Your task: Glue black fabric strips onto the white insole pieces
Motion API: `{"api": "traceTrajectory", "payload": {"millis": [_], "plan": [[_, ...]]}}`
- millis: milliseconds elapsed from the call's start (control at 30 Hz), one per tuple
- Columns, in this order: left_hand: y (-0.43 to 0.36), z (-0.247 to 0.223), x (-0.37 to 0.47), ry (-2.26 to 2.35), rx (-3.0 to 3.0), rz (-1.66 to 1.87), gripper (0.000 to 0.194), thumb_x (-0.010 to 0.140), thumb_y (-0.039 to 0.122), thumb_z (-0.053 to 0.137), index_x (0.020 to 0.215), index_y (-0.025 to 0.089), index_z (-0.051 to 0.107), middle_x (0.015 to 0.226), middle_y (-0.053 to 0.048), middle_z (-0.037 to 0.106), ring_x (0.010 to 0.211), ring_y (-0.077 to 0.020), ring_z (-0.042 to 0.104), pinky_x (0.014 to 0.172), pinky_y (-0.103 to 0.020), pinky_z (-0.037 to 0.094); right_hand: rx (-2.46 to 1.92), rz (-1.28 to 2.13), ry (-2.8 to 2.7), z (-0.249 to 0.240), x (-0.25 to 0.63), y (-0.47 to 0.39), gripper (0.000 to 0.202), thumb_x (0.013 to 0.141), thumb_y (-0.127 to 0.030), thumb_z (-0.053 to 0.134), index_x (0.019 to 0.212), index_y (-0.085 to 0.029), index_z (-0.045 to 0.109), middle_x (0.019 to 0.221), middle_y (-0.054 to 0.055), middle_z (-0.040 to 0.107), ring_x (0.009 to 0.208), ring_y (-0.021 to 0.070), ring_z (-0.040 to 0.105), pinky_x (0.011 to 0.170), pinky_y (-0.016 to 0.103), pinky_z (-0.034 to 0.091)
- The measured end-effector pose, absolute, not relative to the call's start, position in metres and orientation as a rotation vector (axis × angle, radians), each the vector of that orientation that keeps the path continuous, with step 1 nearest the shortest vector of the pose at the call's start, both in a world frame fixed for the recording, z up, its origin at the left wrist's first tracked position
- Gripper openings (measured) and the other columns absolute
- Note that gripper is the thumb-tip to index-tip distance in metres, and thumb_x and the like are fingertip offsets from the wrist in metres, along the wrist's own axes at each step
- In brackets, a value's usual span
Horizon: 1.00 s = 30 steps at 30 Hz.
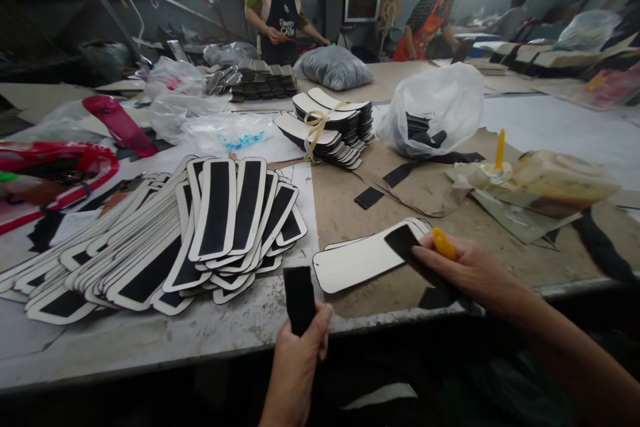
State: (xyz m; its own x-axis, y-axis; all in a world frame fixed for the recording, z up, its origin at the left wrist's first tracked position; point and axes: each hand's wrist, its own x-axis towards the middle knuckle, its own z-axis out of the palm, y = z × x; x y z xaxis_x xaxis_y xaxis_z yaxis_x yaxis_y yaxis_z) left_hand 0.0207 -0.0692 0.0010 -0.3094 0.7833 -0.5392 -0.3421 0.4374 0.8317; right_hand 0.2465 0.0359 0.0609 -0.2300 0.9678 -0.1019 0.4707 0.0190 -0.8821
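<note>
Head view. We see the left hand (299, 353) at 6 o'clock, at the near edge of the worktable (210, 333). It is closed around the lower end of a black strip (299, 299), which stands upright above the thumb.

The right hand (467, 271) lies at 4 o'clock. Its fingers pinch a second black piece (401, 240) and a yellow-tipped tool (444, 244) together. That piece rests on the right end of a white oblong panel (357, 263), which lies flat on the table just left of the hand, on top of similar panels.

At 9 o'clock we find a fanned pile of white panels with black centres (200, 233), overlapping one another. At 12 o'clock sits a tied bundle of panels (327, 127). At 1 o'clock stands a clear plastic bag (440, 107) holding dark pieces. At 3 o'clock we note a glue-crusted container (555, 183) with a yellow handle standing in it.

Beyond the table, two people (277, 7) work at the far benches.
</note>
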Motion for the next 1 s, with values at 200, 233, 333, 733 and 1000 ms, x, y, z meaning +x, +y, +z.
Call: {"api": "traceTrajectory", "payload": {"millis": [200,233,333,733,1000], "plan": [[-0.029,-0.005,-0.004,1.509,0.505,1.157,0.039,0.068,0.049,0.069,0.067,0.013,0.052,0.049,0.005,0.045,0.043,-0.0069,0.036,0.042,-0.020,0.025,-1.208,1.265,-2.394,0.059,0.192,0.068,0.025,0.082,-0.036,0.056,0.063,-0.019,0.054,0.057,-0.004,0.051,0.051,0.0106,0.043,0.048,0.022,0.029],[-0.026,-0.007,-0.006,1.496,0.501,1.145,0.038,0.066,0.047,0.070,0.071,0.013,0.054,0.049,0.005,0.045,0.043,-0.0068,0.036,0.042,-0.019,0.025,-1.190,1.273,-2.460,0.058,0.182,0.073,0.023,0.081,-0.034,0.057,0.064,-0.019,0.056,0.056,-0.004,0.052,0.051,0.0109,0.044,0.048,0.022,0.029],[-0.020,-0.007,-0.009,1.480,0.481,1.119,0.041,0.063,0.043,0.073,0.083,0.010,0.056,0.050,0.006,0.045,0.043,-0.0064,0.035,0.042,-0.019,0.025,-1.176,1.201,-2.658,0.051,0.160,0.087,0.016,0.077,-0.027,0.061,0.064,-0.019,0.061,0.055,-0.002,0.057,0.050,0.0122,0.048,0.047,0.022,0.029],[-0.016,-0.007,-0.007,1.561,0.480,1.074,0.031,0.065,0.037,0.068,0.080,0.012,0.055,0.052,0.005,0.046,0.046,-0.0072,0.037,0.043,-0.019,0.027,-1.248,0.961,-3.096,0.049,0.133,0.105,0.021,0.080,-0.036,0.056,0.087,-0.020,0.068,0.077,0.006,0.069,0.070,0.0190,0.060,0.052,0.023,0.031],[-0.008,-0.009,-0.001,1.685,0.524,1.026,0.034,0.062,0.043,0.071,0.066,0.015,0.052,0.044,0.007,0.041,0.040,-0.0070,0.031,0.039,-0.020,0.022,-1.179,0.858,-3.098,0.039,0.132,0.105,0.021,0.080,-0.035,0.055,0.087,-0.020,0.068,0.077,0.007,0.069,0.071,0.0208,0.062,0.049,0.024,0.027]]}}
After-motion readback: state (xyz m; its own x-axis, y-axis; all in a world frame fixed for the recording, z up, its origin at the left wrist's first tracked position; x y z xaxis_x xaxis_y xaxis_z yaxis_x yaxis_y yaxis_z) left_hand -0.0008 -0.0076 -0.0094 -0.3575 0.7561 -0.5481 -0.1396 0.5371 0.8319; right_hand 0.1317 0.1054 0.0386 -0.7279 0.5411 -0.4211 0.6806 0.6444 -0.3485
